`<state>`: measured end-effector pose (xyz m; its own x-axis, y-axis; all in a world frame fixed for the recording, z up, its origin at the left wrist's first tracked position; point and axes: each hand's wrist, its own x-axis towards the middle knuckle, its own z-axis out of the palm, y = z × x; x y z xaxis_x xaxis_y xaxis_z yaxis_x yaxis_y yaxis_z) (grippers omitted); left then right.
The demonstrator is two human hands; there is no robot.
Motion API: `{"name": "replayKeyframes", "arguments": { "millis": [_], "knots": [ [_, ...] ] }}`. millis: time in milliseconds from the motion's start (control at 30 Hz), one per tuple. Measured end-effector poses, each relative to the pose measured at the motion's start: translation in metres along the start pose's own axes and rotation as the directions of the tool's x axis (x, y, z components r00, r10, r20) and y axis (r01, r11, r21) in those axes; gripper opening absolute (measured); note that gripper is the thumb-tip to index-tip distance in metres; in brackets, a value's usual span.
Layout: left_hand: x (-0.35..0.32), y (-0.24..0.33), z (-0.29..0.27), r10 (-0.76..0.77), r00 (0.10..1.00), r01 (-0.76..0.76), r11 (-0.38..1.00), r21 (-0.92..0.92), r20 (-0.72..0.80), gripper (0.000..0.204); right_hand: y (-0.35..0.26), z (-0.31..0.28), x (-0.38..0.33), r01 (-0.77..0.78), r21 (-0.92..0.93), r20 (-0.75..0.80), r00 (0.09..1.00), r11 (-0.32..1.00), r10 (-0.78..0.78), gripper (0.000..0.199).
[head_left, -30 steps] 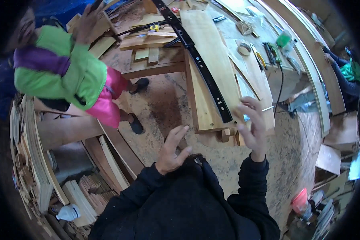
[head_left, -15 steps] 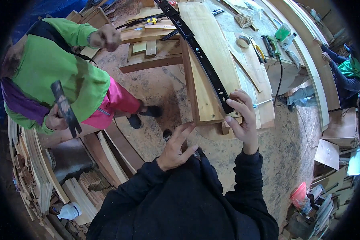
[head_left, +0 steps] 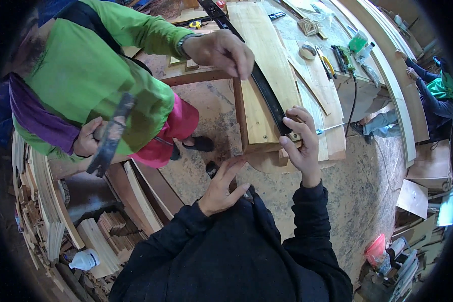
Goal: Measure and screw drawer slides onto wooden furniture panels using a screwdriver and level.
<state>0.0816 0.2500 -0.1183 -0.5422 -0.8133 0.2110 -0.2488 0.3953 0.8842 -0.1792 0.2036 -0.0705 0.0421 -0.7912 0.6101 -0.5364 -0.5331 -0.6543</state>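
A long black metal drawer slide (head_left: 270, 95) lies lengthwise on a light wooden panel (head_left: 256, 121). My right hand (head_left: 303, 143) is closed at its near end, with thumb and fingers around the tip by the panel's corner. My left hand (head_left: 221, 187) is open and holds nothing, its fingers extended just below the panel's near left corner. A person in a green top (head_left: 110, 65) stands at left. That person's hand (head_left: 221, 50) reaches over the slide and hides part of it. The person's other hand grips a dark hammer (head_left: 113, 133).
A tape roll (head_left: 307, 51), pliers (head_left: 327, 65), a green power tool (head_left: 343, 59) and a screwdriver (head_left: 329, 129) lie on the bench to the right. Stacked timber (head_left: 50, 201) lines the left. Another person (head_left: 433, 90) is at far right.
The person in green has come closer, with one hand now over the slide and the hammer further right. The slide's slotted face has turned out of sight. My hands have barely moved.
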Motion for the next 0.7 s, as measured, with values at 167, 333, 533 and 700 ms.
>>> {"name": "replayKeyframes", "arguments": {
  "millis": [167,333,533,700],
  "knots": [
    [-0.005,0.000,0.008,-0.058,0.998,0.058,0.998,-0.007,-0.009,0.063,0.003,0.001,0.000,0.036,-0.026,-0.010,0.999,0.999,-0.036,0.033],
    [-0.005,0.001,0.014,-0.070,0.997,0.070,0.998,0.004,0.016,0.065,0.004,0.002,0.000,0.045,-0.014,-0.032,0.998,0.999,-0.045,0.033],
    [-0.005,-0.002,0.019,-0.045,0.997,0.045,0.999,0.003,-0.067,0.076,0.004,0.004,0.000,0.059,0.030,-0.042,0.997,0.998,-0.058,0.033],
    [0.005,0.001,0.019,0.043,0.998,-0.041,0.999,0.030,-0.039,0.084,0.006,0.003,-0.001,0.067,0.024,-0.055,0.996,0.997,-0.065,0.033]
  ]
}}
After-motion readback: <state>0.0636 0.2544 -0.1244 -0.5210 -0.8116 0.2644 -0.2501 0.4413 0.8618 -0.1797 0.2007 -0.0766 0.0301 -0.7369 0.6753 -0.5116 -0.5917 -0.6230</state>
